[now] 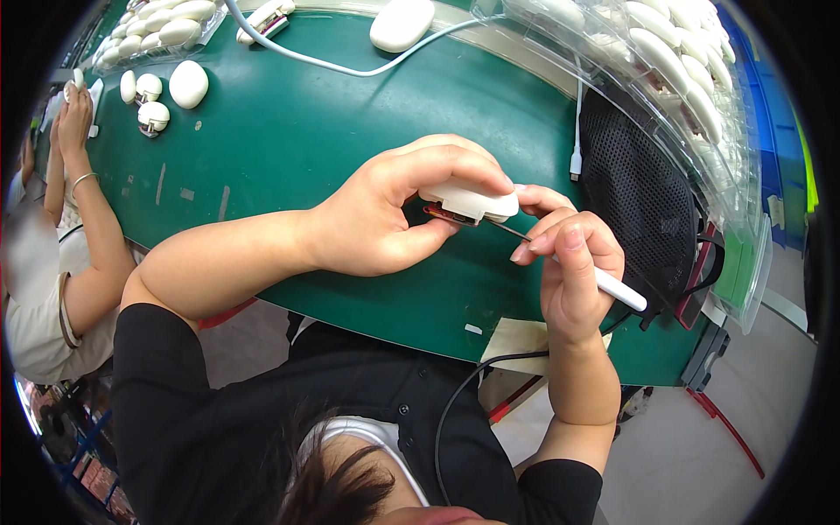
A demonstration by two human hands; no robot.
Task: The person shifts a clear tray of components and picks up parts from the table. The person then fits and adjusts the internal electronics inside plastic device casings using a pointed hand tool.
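Note:
My left hand (pixel 385 206) is closed around a white rounded plastic device (pixel 477 203), held above the green table. The device's shell is parted along the lower edge, where dark and reddish inner parts show. In my right hand (pixel 573 262) is a slim white-handled tool (pixel 619 288) with a thin metal shaft, gripped like a pen. Its shaft points at the opening of the device. The very tip is too small to make out. Fingers of my right hand also rest close to the device's right end.
White shells (pixel 188 85) and an opened device (pixel 265 21) lie on the green table (pixel 289 131). Clear trays of white pieces (pixel 661 61) stand at the back right, near a black mesh bag (pixel 634 192). A white cable (pixel 367 72) crosses the back. At left, a co-worker's arm (pixel 96 206) shows.

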